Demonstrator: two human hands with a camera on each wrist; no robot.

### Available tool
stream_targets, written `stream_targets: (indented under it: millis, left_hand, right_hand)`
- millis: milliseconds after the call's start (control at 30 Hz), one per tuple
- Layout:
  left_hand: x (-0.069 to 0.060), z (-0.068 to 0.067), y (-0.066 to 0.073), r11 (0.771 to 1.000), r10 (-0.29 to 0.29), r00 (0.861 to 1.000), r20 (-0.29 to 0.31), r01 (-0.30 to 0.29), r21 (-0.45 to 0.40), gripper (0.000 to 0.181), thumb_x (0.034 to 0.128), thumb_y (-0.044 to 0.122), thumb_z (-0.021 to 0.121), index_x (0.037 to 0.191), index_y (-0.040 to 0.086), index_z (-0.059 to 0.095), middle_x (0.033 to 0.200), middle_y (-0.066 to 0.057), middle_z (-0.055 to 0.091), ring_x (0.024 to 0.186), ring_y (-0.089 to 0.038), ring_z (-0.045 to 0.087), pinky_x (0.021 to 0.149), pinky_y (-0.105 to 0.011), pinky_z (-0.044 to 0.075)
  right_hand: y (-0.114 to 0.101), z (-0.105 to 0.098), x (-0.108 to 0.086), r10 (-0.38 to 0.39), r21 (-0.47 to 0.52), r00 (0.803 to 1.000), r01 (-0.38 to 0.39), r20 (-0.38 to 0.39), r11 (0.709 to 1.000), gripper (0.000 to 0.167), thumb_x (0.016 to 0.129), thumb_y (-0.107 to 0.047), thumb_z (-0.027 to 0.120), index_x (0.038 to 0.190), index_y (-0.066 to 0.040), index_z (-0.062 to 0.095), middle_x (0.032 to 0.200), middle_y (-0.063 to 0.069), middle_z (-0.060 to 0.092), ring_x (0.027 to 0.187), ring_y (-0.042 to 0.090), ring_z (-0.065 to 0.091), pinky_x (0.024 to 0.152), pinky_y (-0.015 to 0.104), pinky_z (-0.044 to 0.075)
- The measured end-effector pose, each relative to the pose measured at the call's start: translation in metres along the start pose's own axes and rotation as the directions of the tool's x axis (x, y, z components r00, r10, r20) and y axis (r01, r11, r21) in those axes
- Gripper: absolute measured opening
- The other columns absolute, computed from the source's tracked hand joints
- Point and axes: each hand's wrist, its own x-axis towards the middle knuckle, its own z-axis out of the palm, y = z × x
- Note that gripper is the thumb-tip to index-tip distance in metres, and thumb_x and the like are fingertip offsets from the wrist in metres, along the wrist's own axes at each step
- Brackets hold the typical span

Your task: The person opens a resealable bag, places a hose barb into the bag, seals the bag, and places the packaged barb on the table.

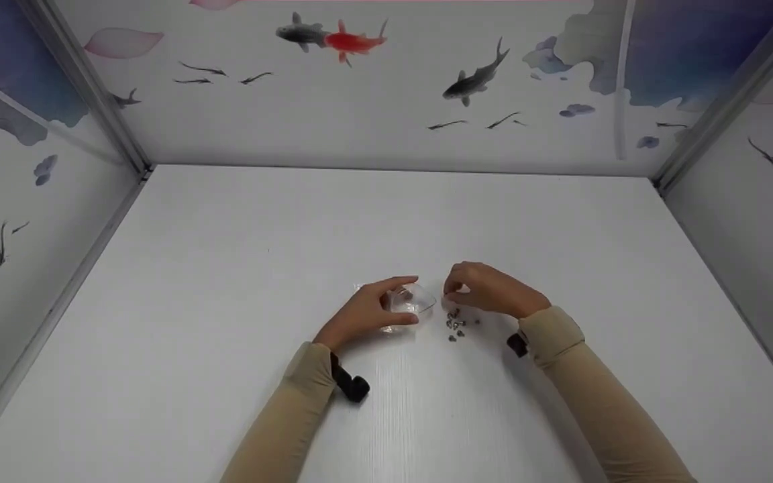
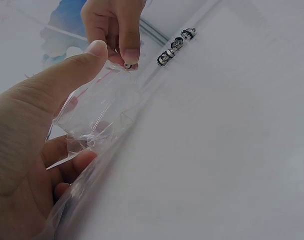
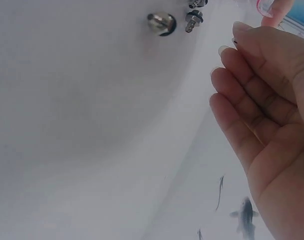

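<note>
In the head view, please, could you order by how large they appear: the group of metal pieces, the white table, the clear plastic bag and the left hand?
1. White table
2. Left hand and clear plastic bag: not ranked, because the hand hides part of the bag
3. Group of metal pieces

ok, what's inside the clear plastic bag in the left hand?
In the clear plastic bag, no small silvery metal fittings are discernible; fingers of the left hand show through the film. What that hand covers can't be seen.
</note>
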Motion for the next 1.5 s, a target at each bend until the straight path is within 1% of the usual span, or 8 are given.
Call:
stream_targets:
  millis: [100, 233, 467, 867, 1000, 1100, 1200, 1500]
  left_hand:
    - [0.0, 0.0, 0.0, 1.0, -0.002, 1.0, 0.009, 0.002, 0.002, 0.07, 0.0787, 0.046, 0.076, 0.141, 0.031, 0.049, 0.106, 0.001, 0.06, 0.074, -0.013, 0.043, 0.07, -0.029, 0.038]
    - [0.001, -0.001, 0.0, 1.0, 0.0, 1.0, 0.013, 0.0, 0.007, 0.071, 0.0793, 0.047, 0.076, 0.142, 0.029, 0.048, 0.104, 0.002, 0.059, 0.074, -0.013, 0.043, 0.07, -0.029, 0.039]
    - [0.001, -0.002, 0.0, 1.0, 0.003, 1.0, 0.006, -0.004, 0.021, 0.07, 0.0801, 0.047, 0.075, 0.142, 0.028, 0.048, 0.098, 0.003, 0.057, 0.074, -0.011, 0.042, 0.068, -0.027, 0.038]
    - [0.0, -0.003, 0.0, 1.0, -0.001, 1.0, 0.001, 0.001, 0.021, 0.07, 0.0797, 0.049, 0.075, 0.142, 0.029, 0.049, 0.114, 0.006, 0.059, 0.077, -0.012, 0.044, 0.07, -0.029, 0.038]
    - [0.0, -0.003, 0.0, 1.0, 0.001, 1.0, 0.004, -0.001, 0.023, 0.069, 0.0805, 0.047, 0.075, 0.142, 0.03, 0.049, 0.108, 0.004, 0.059, 0.074, -0.012, 0.043, 0.068, -0.028, 0.037]
    - [0.0, -0.002, 0.0, 1.0, 0.0, 1.0, 0.007, 0.0, 0.028, 0.068, 0.0802, 0.046, 0.075, 0.141, 0.031, 0.049, 0.108, 0.003, 0.059, 0.072, -0.011, 0.042, 0.067, -0.027, 0.037]
    - [0.0, -0.002, 0.0, 0.999, 0.002, 1.0, 0.009, -0.003, 0.038, 0.068, 0.0799, 0.046, 0.075, 0.141, 0.03, 0.049, 0.115, 0.004, 0.059, 0.072, -0.01, 0.042, 0.067, -0.027, 0.037]
    - [-0.001, -0.001, 0.001, 0.999, 0.015, 1.0, 0.012, -0.016, 0.028, 0.07, 0.0807, 0.047, 0.074, 0.142, 0.025, 0.048, 0.115, 0.002, 0.06, 0.076, -0.012, 0.043, 0.069, -0.027, 0.037]
  right_hand:
    - [-0.001, -0.002, 0.0, -0.035, -0.013, 0.999, 0.034, -0.024, 0.999, 0.011, 0.089, -0.01, 0.069, 0.099, -0.008, 0.072, 0.097, 0.003, 0.066, 0.091, 0.017, 0.06, 0.083, 0.036, 0.052]
    - [-0.004, -0.005, 0.002, -0.061, -0.014, 0.997, 0.06, -0.039, 0.998, 0.012, 0.089, -0.01, 0.068, 0.1, -0.008, 0.072, 0.099, 0.003, 0.066, 0.093, 0.018, 0.061, 0.085, 0.036, 0.052]
    - [-0.012, -0.008, 0.006, -0.149, -0.03, 0.986, 0.147, -0.07, 0.989, 0.013, 0.089, -0.009, 0.068, 0.101, -0.006, 0.071, 0.099, 0.006, 0.066, 0.093, 0.02, 0.062, 0.083, 0.039, 0.053]
    - [-0.022, -0.007, 0.015, -0.166, -0.009, 0.984, 0.166, -0.058, 0.986, 0.013, 0.089, -0.008, 0.068, 0.1, -0.007, 0.072, 0.098, 0.005, 0.066, 0.092, 0.019, 0.061, 0.084, 0.038, 0.053]
    - [-0.023, -0.006, 0.015, -0.169, 0.003, 0.984, 0.17, -0.057, 0.985, 0.012, 0.089, -0.008, 0.068, 0.1, -0.007, 0.072, 0.098, 0.004, 0.066, 0.093, 0.018, 0.061, 0.084, 0.037, 0.053]
    - [-0.023, -0.005, 0.015, -0.162, 0.005, 0.985, 0.162, -0.056, 0.987, 0.013, 0.089, -0.01, 0.068, 0.101, -0.007, 0.072, 0.099, 0.003, 0.065, 0.093, 0.017, 0.061, 0.084, 0.037, 0.053]
    - [-0.022, -0.003, 0.015, -0.155, -0.002, 0.986, 0.155, -0.056, 0.988, 0.014, 0.089, -0.011, 0.068, 0.102, -0.006, 0.072, 0.1, 0.004, 0.066, 0.093, 0.017, 0.061, 0.084, 0.036, 0.053]
    - [-0.021, -0.003, 0.015, -0.164, 0.001, 0.985, 0.164, -0.048, 0.986, 0.017, 0.088, -0.009, 0.069, 0.104, -0.003, 0.072, 0.101, 0.007, 0.067, 0.094, 0.021, 0.063, 0.084, 0.038, 0.053]
